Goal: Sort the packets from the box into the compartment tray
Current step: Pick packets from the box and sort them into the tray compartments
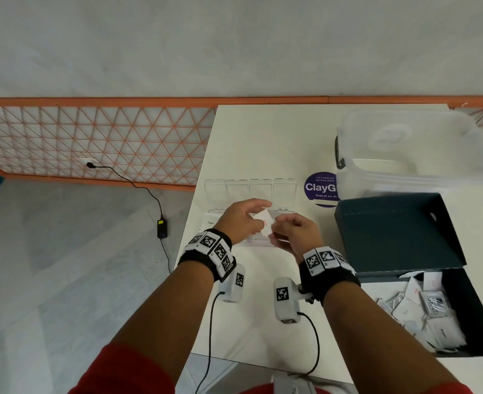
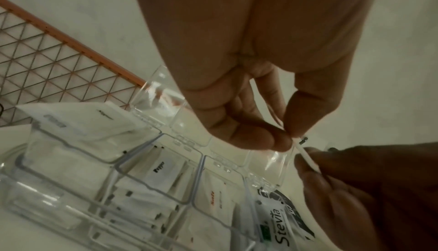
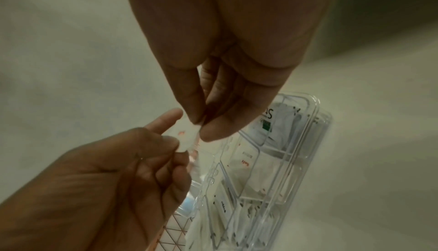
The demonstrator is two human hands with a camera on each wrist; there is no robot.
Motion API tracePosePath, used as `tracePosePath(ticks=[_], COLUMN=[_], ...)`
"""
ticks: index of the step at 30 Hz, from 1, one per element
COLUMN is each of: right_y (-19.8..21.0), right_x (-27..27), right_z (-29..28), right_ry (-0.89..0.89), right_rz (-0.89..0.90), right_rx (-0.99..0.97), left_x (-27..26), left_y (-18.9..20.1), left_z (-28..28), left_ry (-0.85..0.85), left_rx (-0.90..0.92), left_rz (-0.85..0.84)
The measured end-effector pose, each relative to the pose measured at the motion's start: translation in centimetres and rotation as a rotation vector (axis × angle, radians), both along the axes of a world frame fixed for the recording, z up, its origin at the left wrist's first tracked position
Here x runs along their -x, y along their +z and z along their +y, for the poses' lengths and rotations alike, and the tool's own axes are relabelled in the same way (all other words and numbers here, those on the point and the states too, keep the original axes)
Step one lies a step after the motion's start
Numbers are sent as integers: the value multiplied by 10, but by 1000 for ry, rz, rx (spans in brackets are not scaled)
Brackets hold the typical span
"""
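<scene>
Both hands hold one small white packet with red print above the clear compartment tray. My left hand pinches its left side between thumb and forefinger, where the packet shows edge-on. My right hand pinches the other end of the packet. The tray holds sugar, pepper, salt and Stevia packets in separate compartments. The dark box with several loose packets sits at the right.
The tray's clear lids stand open behind the hands. The box's dark lid stands upright to the right, behind it a translucent plastic tub and a purple round sticker. The table's left edge runs close to the tray.
</scene>
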State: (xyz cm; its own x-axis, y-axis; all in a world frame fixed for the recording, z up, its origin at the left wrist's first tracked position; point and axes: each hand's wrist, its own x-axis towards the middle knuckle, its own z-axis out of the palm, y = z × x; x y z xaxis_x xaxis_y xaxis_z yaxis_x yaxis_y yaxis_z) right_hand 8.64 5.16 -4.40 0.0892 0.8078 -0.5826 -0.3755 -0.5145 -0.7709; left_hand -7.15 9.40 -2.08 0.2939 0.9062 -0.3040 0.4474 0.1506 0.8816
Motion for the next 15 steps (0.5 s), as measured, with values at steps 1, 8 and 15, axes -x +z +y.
tracePosePath(ticks=[1,8,15], right_y=[-1,-9,-4], right_x=[0,-11,-65], right_z=[0,-10,-18], right_ry=[2,38,-176], right_rz=[-5,-91,-70], right_rx=[-3,42,31], left_x=[1,4,-11], left_y=[-1,-19,-34], left_z=[0,11,12], left_ry=[30,85,-181], left_rx=[0,-110,-157], left_rz=[-1,309,565])
